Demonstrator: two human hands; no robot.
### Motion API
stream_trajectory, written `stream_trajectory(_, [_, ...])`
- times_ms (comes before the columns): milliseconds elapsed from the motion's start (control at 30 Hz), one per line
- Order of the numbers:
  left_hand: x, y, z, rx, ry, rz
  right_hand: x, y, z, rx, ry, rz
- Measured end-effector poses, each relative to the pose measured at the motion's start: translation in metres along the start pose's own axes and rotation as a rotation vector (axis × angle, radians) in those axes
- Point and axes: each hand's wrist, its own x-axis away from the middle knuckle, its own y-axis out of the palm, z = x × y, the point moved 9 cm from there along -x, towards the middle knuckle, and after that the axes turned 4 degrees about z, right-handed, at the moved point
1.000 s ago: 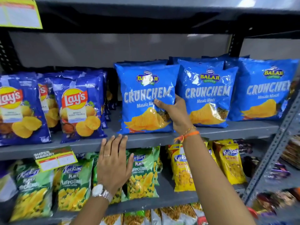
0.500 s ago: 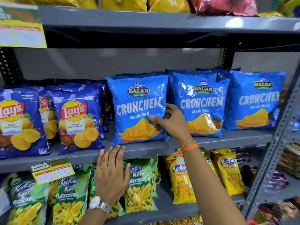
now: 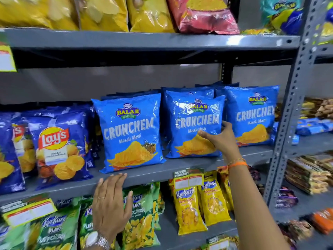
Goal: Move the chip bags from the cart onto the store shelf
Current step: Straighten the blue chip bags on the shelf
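Three blue Balaji Crunchem chip bags stand upright in a row on the grey middle shelf (image 3: 162, 171): a left bag (image 3: 129, 134), a middle bag (image 3: 191, 114) and a right bag (image 3: 252, 116), with more blue bags behind them. My right hand (image 3: 221, 139) grips the middle bag at its lower right edge, thumb on the front and fingers around the side. My left hand (image 3: 110, 201) lies flat against the shelf's front lip below the left bag and holds nothing. The cart is out of view.
Dark blue Lay's bags (image 3: 54, 147) fill the shelf's left part. Green Kurkure Puffcorn bags (image 3: 142, 219) and yellow Kurkure packs (image 3: 189, 210) hang below. The upper shelf (image 3: 144, 40) carries yellow and red bags. A perforated grey upright (image 3: 292, 109) bounds the right side.
My right hand has left the left Crunchem bag's edge and now holds the right edge of the middle bag. My left hand has risen to the shelf lip. The view has tilted upward.
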Motion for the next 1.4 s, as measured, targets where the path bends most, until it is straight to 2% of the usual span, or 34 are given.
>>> stream_trajectory(133, [-0.005, 0.007, 0.018, 0.030, 0.048, -0.024, -0.019, 0.009, 0.006, -0.124, 0.019, -0.171])
stream_trajectory(300, [-0.004, 0.011, 0.021, 0.029, 0.018, 0.004, -0.030, 0.022, -0.001, -0.344, -0.054, -0.377])
stream_trajectory(500, [-0.003, 0.015, 0.019, 0.021, 0.036, 0.000, -0.056, 0.013, -0.010, -0.382, -0.154, -0.352])
stream_trajectory(867, [-0.003, 0.014, 0.021, 0.002, 0.030, -0.035, -0.058, 0.008, -0.006, -0.283, -0.156, -0.303])
stream_trajectory(1000, [-0.005, 0.014, 0.021, 0.008, 0.037, -0.084, -0.038, -0.009, -0.022, 0.012, -0.176, -0.161])
stream_trajectory(1100, [-0.003, 0.010, 0.016, 0.030, 0.044, -0.096, -0.007, -0.034, -0.050, 0.295, -0.269, 0.117])
stream_trajectory(1167, [0.001, 0.005, 0.006, 0.023, 0.038, -0.083, 0.030, -0.036, -0.079, 0.286, -0.429, 0.301])
stream_trajectory(1200, [0.003, 0.003, 0.000, 0.023, 0.028, -0.078, 0.048, -0.027, -0.090, 0.209, -0.480, 0.326])
stream_trajectory(1233, [0.005, 0.001, -0.005, 0.024, 0.022, -0.079, 0.062, -0.011, -0.098, 0.112, -0.486, 0.279])
stream_trajectory(1300, [0.007, -0.001, -0.012, 0.013, 0.032, -0.103, 0.081, 0.045, -0.099, -0.010, -0.371, 0.010])
stream_trajectory(1367, [0.006, 0.000, -0.017, -0.013, 0.036, -0.126, 0.094, 0.105, -0.090, 0.005, -0.242, -0.263])
stream_trajectory(1400, [0.006, -0.001, -0.021, -0.020, 0.022, -0.128, 0.099, 0.129, -0.085, 0.038, -0.203, -0.339])
